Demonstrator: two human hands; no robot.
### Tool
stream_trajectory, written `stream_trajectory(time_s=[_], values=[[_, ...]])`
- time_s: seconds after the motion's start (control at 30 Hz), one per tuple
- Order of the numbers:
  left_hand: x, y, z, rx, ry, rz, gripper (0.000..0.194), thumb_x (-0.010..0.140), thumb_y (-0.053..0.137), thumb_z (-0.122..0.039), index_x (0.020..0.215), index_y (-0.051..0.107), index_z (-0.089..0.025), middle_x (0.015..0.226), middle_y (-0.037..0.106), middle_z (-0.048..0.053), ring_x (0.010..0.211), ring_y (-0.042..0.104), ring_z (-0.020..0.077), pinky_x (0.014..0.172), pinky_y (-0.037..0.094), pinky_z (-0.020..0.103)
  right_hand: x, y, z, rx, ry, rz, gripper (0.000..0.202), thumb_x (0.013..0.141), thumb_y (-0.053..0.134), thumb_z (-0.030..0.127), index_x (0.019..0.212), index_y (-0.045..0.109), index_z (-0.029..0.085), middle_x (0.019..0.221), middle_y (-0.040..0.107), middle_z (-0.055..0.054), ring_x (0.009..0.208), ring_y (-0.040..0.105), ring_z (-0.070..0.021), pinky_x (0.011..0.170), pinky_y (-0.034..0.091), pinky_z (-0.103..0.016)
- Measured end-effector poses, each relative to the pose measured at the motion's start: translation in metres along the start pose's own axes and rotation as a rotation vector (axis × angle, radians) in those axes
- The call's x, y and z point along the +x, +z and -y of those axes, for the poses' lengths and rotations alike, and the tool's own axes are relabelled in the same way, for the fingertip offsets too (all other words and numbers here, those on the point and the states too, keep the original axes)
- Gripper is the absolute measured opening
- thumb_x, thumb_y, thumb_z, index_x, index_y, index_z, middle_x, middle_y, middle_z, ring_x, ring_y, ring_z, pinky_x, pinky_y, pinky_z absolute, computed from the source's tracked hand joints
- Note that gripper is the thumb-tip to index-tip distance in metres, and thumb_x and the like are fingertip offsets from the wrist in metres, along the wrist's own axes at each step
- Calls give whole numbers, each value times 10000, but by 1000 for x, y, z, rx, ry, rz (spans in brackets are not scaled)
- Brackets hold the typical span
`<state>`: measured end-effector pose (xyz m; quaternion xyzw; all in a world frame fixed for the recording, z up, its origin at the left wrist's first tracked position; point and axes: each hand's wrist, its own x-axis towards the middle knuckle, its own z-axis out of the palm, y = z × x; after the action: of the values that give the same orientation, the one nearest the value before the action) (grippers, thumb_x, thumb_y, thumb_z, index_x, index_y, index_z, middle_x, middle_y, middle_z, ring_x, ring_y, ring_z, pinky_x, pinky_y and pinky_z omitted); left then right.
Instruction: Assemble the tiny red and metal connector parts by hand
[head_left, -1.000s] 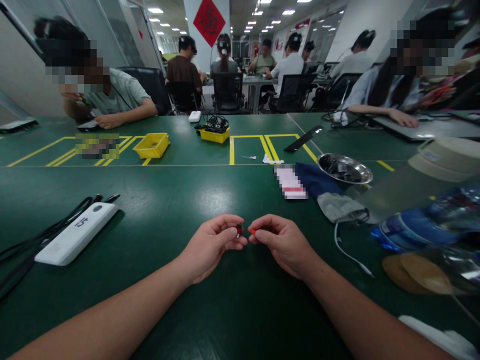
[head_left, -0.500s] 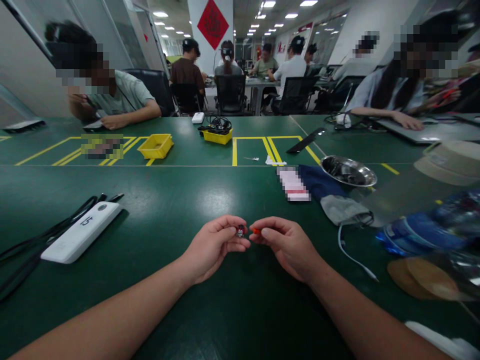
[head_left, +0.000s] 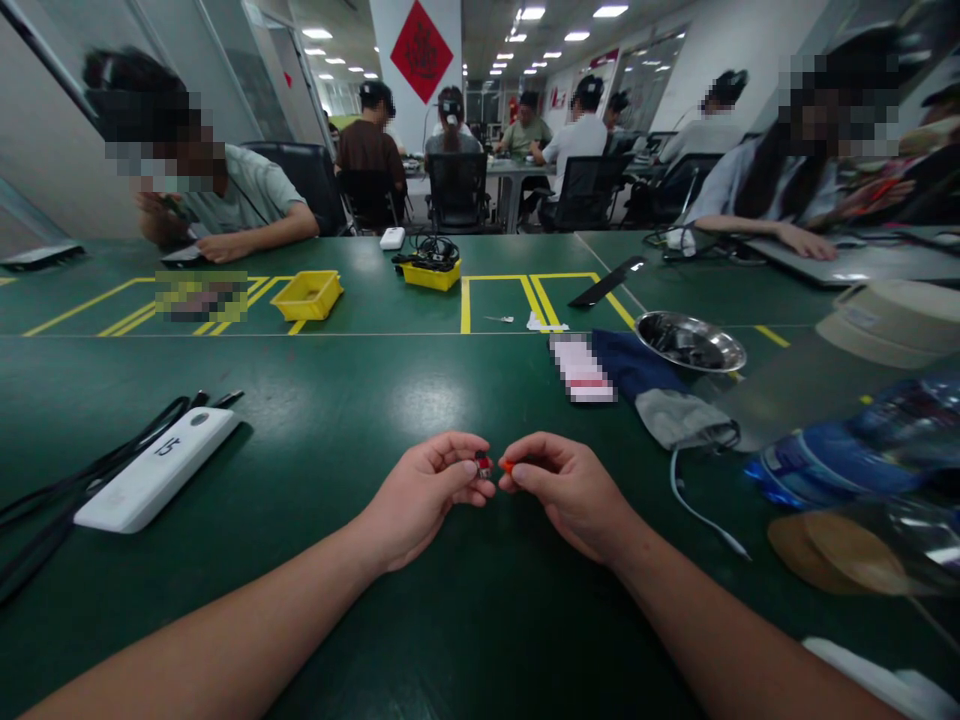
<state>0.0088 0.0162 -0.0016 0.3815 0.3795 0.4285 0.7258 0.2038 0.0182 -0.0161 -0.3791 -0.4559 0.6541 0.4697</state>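
Note:
Between its thumb and fingers my left hand [head_left: 435, 490] pinches a small red, black and silvery piece [head_left: 484, 465], too small to name. My right hand [head_left: 566, 490] is closed in a pinch on a tiny orange piece [head_left: 508, 467], mostly covered by the thumb and fingertips. The two hands face each other just above the green table [head_left: 360, 400], their fingertips a narrow gap apart. The orange piece sits just right of the red one, and the two look apart.
To the left lies a white power bank [head_left: 161, 470] with black cables. Rightward are a pixelated phone [head_left: 583, 368], a dark blue cloth [head_left: 630, 362], a steel bowl [head_left: 690, 342], a white cable [head_left: 697, 515] and a blue-labelled bottle [head_left: 832, 465]. Yellow bins [head_left: 306, 296] stand beyond; people sit across.
The red piece has turned a little in my left fingers and shows more red. Both hands stay close together; the whole view has shifted slightly.

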Motion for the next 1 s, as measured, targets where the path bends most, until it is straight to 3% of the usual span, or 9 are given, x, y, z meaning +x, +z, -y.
stream_trajectory(time_s=[0.37,1.0], values=[[0,1,0,-29,6,19,212,819,672,-155,1030,664,-137,927,691,76,808,668,141,777,525,259,1,1,-1,10,-17,14,169,738,784,226,887,713,187,904,715,-32,776,677,-152,791,522,-324],[-1,-1,-1,-37,20,45,161,842,643,-152,1003,629,-148,929,665,60,794,680,140,750,546,247,-1,0,0,-25,-33,26,131,757,763,207,879,719,187,877,700,-23,770,653,-145,775,496,-309]])
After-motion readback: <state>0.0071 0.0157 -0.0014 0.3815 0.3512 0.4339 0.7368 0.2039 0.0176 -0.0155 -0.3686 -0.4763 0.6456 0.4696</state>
